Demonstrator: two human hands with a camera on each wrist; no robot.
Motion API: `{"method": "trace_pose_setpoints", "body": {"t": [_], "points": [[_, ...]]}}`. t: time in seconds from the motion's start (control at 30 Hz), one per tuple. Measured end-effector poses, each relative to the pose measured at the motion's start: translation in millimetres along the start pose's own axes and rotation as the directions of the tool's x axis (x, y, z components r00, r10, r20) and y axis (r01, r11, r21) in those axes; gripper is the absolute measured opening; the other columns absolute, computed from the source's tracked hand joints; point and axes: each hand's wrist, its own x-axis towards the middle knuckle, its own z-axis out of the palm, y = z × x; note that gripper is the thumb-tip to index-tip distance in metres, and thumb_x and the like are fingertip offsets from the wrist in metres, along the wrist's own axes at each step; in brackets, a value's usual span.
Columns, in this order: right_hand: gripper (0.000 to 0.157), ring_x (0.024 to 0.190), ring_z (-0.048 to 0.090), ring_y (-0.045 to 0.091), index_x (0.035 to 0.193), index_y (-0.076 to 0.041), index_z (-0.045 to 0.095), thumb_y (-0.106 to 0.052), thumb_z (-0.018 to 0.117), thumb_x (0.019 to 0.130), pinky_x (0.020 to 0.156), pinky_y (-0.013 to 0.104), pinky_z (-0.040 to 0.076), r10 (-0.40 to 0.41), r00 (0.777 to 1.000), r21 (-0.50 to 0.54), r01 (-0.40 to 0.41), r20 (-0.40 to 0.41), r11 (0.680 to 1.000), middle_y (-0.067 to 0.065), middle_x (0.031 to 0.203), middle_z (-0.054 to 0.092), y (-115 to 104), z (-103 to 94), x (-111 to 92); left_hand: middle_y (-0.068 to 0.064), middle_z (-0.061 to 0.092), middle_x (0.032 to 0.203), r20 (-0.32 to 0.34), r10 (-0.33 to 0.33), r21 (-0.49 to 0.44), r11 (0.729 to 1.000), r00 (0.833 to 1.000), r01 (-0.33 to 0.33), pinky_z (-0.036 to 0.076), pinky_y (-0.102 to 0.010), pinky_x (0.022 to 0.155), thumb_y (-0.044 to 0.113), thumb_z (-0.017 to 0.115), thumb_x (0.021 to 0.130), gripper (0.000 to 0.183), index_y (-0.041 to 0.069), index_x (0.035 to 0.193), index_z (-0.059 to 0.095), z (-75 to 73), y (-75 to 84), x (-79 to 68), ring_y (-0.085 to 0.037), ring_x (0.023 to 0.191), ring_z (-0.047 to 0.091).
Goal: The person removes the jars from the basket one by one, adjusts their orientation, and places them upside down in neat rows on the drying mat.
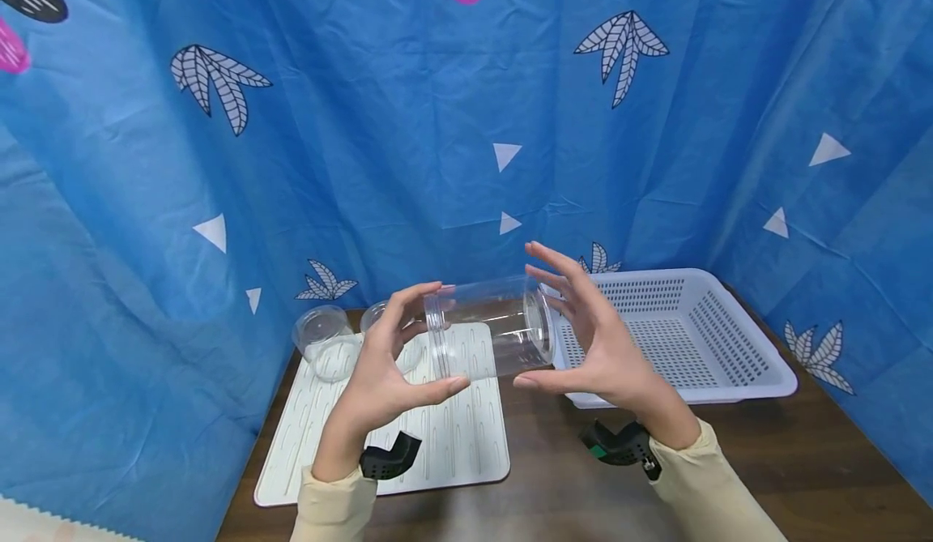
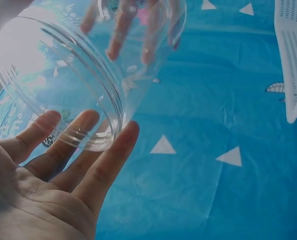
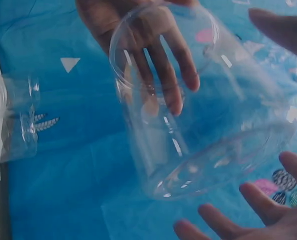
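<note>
A clear plastic jar (image 1: 490, 335) is held on its side above the table, its ridged, threaded mouth to the left and its base to the right. My left hand (image 1: 382, 372) grips it round the mouth end, thumb below and fingers behind. In the left wrist view, fingertips (image 2: 131, 131) touch the threaded rim. My right hand (image 1: 601, 347) is spread around the base end, thumb low and fingers raised. The right wrist view shows those right fingers (image 3: 263, 205) extended and apart from the base.
A white ribbed draining mat (image 1: 459, 437) lies at left on the dark wooden table (image 1: 554, 477). Two more clear jars (image 1: 321, 333) stand at its far end, one partly behind my left hand. A white perforated basket (image 1: 776, 376) sits at right. Blue patterned curtain (image 1: 408, 161) surrounds the table.
</note>
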Motion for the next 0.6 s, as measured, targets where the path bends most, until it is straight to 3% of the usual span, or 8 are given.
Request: {"method": "trace_pose_setpoints", "body": {"t": [0.17,0.27,0.37,0.6], "points": [[0.127,0.157,0.04,0.039,0.175,-0.016,0.028,0.014,0.096,0.071,0.12,0.072,0.037,0.044,0.994,0.223,-0.065,0.101,0.973,0.01,0.176,0.033,11.8,-5.2,-0.3,0.001,0.055,0.16,0.028,-0.008,-0.051,0.999,1.0,0.009,0.049,-0.042,0.118,0.01,0.098,0.077,0.102,0.023,0.163,0.046,-1.2,-0.3,-0.4,-0.025,0.145,0.054],[0.12,0.153,0.044,0.043,0.173,-0.012,0.03,0.018,0.092,0.074,0.114,0.066,0.047,0.046,0.991,0.315,-0.085,0.129,0.945,0.014,0.174,0.036,17.6,-4.9,0.3,-0.001,0.054,0.161,0.034,-0.006,-0.081,0.997,0.999,0.008,0.048,-0.042,0.118,0.011,0.098,0.077,0.101,0.023,0.163,0.046,-1.8,-0.5,0.3,-0.027,0.146,0.053],[0.114,0.148,0.049,0.046,0.171,-0.007,0.034,0.019,0.091,0.076,0.109,0.062,0.054,0.051,0.989,0.36,-0.097,0.137,0.928,0.018,0.171,0.038,22.2,-4.1,-0.1,-0.002,0.053,0.162,0.04,-0.002,-0.104,0.995,0.999,0.007,0.048,-0.042,0.119,0.012,0.098,0.078,0.1,0.022,0.163,0.046,-2.5,-1.2,0.9,-0.029,0.148,0.052],[0.11,0.144,0.05,0.056,0.168,-0.003,0.038,0.019,0.092,0.074,0.106,0.063,0.055,0.05,0.991,0.388,-0.096,0.126,0.917,0.022,0.166,0.043,28.7,-3.6,-1.0,0.0,0.053,0.162,0.05,-0.026,-0.113,0.993,0.998,0.031,0.047,-0.042,0.12,0.012,0.098,0.078,0.1,0.024,0.162,0.046,-2.3,-4.9,-0.2,-0.027,0.149,0.051]]}}
